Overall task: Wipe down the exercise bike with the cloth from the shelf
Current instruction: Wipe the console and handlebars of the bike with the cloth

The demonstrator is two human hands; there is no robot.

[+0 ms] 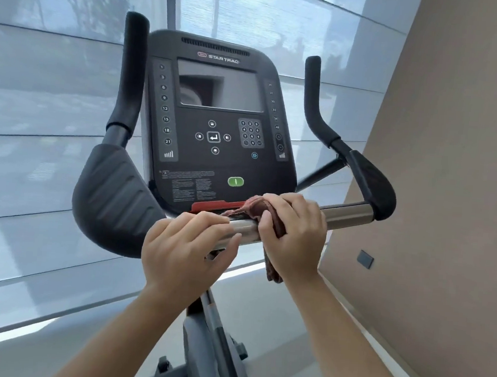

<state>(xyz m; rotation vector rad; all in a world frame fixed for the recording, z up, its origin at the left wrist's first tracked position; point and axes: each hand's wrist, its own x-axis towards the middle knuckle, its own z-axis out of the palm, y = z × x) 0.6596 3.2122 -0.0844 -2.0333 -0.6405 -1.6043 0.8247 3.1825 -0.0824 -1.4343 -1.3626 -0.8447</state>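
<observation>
Cloth [254, 207], reddish-brown, perhaps terry, in clasp of right hand [294, 236] on chrome bar [349, 211]; left hand [186, 249] fast round bare metal.

A right hand [294, 236] covers most of the cloth [254, 207] wrapped on the steel bar [346, 212] of an exercise bike [202, 345]; only a bunched end above the knuckles and a strip hanging below the wrist show. The bar's middle is lost under the cloth and the left hand [183, 248]. The console's [214, 156] fine print [192, 185] is too small to read, and the reflection in its screen [222, 88] is a blur. The bottom edge cuts off the bike's lower part and both forearms. A small dark plate [365, 259] on the wall cannot be identified.
</observation>
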